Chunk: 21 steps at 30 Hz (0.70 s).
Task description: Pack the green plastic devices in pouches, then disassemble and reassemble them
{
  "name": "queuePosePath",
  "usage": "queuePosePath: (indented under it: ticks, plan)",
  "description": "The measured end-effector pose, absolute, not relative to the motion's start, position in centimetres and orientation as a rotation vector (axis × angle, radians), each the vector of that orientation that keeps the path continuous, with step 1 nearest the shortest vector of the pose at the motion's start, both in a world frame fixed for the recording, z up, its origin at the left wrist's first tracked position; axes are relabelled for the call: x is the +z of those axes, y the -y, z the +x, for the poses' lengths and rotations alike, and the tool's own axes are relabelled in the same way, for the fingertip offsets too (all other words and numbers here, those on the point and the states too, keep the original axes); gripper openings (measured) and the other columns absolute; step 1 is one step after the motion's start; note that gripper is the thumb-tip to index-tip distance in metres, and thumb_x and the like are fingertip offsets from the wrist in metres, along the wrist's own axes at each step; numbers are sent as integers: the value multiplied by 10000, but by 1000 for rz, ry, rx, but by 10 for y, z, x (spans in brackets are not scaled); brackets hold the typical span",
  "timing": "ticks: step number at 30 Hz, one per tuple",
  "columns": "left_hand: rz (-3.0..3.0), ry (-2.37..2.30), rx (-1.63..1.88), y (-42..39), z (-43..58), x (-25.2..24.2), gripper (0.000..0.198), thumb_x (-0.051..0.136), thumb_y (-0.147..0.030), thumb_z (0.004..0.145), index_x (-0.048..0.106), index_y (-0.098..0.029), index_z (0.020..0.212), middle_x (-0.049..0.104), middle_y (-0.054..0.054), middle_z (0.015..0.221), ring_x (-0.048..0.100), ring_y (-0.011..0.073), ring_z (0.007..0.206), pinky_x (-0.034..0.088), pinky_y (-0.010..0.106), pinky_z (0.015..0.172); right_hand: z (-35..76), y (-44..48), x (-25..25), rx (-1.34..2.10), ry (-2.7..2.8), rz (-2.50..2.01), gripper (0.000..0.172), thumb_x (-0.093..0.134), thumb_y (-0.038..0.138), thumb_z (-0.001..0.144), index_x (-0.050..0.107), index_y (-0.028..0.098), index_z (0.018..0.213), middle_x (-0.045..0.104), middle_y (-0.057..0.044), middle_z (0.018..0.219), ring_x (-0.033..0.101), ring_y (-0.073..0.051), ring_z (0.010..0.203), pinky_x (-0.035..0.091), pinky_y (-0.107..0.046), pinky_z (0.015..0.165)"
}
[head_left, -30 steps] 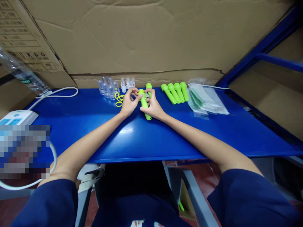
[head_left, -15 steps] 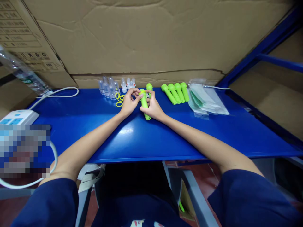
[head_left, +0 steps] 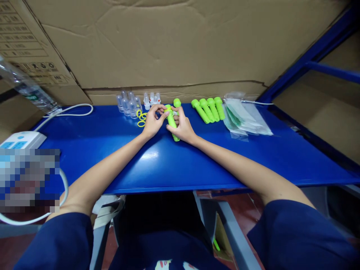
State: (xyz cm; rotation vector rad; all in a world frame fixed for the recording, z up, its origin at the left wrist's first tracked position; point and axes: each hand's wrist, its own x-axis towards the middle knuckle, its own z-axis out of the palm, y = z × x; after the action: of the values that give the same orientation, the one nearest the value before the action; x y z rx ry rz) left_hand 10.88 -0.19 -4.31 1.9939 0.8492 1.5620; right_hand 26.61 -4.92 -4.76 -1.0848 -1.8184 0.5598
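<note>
Between my hands is a lime-green, flashlight-shaped plastic piece (head_left: 171, 121), its wider head pointing away from me. My left hand (head_left: 153, 120) pinches it at the head, where a yellowish ring seems to sit. My right hand (head_left: 184, 125) wraps around the handle, thumb along the near side. Behind my right fingers another lime-green piece (head_left: 177, 102) stands, partly hidden. Left of my left hand lie several yellow rings (head_left: 141, 123). Beyond them stand several clear plastic caps (head_left: 126, 107) and small clear-topped white pieces (head_left: 146, 101).
On the blue table (head_left: 174, 168), several lime-green flashlight-shaped pieces (head_left: 208, 110) lie right of my hands, beside clear plastic bags (head_left: 247, 118). A power strip (head_left: 24, 140), white cable and plastic bottle (head_left: 28, 88) are at left. A cardboard wall (head_left: 168, 48) stands behind.
Both hands keep their hold on the green piece, with only slight finger shifts around its head. The other things stay where they were.
</note>
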Motion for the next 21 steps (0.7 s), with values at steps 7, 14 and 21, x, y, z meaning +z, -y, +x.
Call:
queuePosePath:
  ticks: [7,14,21]
  plan:
    - [2048,-861,1527,4,109,-41,428,696,-591,880,689,-205,1064,672,75,1034,630,162,839,467,260,660,265,50,-48,572,1807,-1086,727,668,364,836,267,212,1423,684,-69,945,698,-229,731,624,-460,731]
    - [2108,-834,1512,4,106,-39,476,636,-649,898,687,-206,1064,647,79,1016,619,171,844,499,272,662,266,51,-45,547,1800,-1076,559,688,374,809,367,228,1242,630,2,756,627,-186,612,616,-415,669]
    - [1953,-840,1605,1,115,-50,568,676,-700,836,572,-229,1136,615,63,1056,652,163,864,510,273,670,261,49,-47,610,1730,-1007,753,719,497,822,232,235,1333,713,-92,993,732,-245,773,643,-475,747]
